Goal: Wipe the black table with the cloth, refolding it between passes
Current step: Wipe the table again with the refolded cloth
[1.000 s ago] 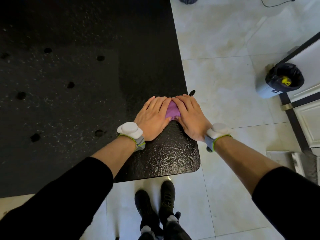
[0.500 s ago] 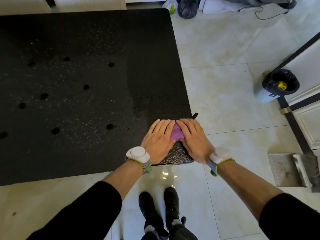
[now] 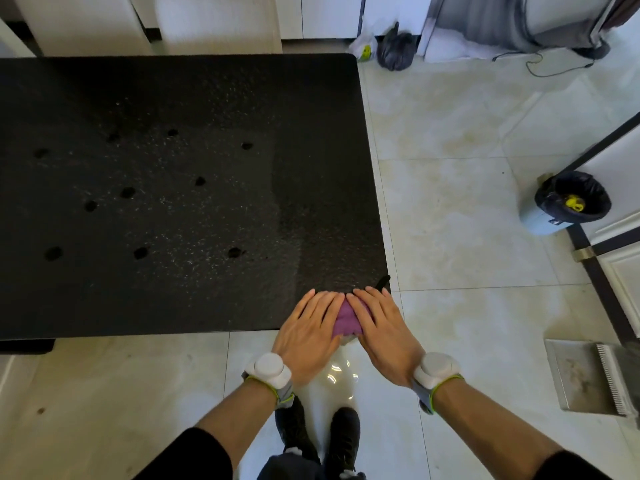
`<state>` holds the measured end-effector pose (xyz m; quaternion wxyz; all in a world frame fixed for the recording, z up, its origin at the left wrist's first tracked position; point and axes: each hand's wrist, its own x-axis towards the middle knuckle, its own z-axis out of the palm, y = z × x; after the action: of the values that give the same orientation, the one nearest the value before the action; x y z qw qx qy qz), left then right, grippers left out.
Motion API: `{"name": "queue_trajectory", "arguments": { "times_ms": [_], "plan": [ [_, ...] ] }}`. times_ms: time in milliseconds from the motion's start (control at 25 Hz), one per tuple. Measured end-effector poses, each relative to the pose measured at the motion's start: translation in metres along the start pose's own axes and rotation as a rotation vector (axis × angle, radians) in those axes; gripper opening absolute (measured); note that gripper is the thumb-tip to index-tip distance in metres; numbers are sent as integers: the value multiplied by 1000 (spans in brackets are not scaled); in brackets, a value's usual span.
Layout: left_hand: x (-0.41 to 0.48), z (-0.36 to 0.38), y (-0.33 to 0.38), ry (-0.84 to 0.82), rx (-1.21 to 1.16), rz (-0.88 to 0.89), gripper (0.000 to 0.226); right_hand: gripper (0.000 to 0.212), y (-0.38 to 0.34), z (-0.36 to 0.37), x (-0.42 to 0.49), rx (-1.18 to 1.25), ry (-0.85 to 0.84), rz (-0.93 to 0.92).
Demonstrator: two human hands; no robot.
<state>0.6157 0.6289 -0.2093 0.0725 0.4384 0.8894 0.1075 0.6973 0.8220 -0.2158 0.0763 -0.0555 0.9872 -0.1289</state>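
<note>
Hands: left hand (image 3: 308,336) and right hand (image 3: 382,332) pressed flat on purple cloth (image 3: 346,318).
Risk: cloth sat at near right corner of black table (image 3: 207,98); it could slide off.

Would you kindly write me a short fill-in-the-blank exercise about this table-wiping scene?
Both the left hand and the right hand press flat on a cloth coloured ___.
The cloth lies at the near ___ corner of the black table.
The floor bin has a ___ liner.
Missing: purple; right; black.
</note>
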Motion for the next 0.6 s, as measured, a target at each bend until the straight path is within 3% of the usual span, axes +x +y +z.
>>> {"name": "queue_trajectory", "arguments": {
  "times_ms": [280, 600],
  "plan": [
    [24, -8, -36, 8, 3, -73, 66, 70, 9, -13, 59, -8, 37, -107],
    [111, -41, -148, 9, 4, -107, 65, 66, 26, -35, 211, -25, 66, -138]
  ]
}}
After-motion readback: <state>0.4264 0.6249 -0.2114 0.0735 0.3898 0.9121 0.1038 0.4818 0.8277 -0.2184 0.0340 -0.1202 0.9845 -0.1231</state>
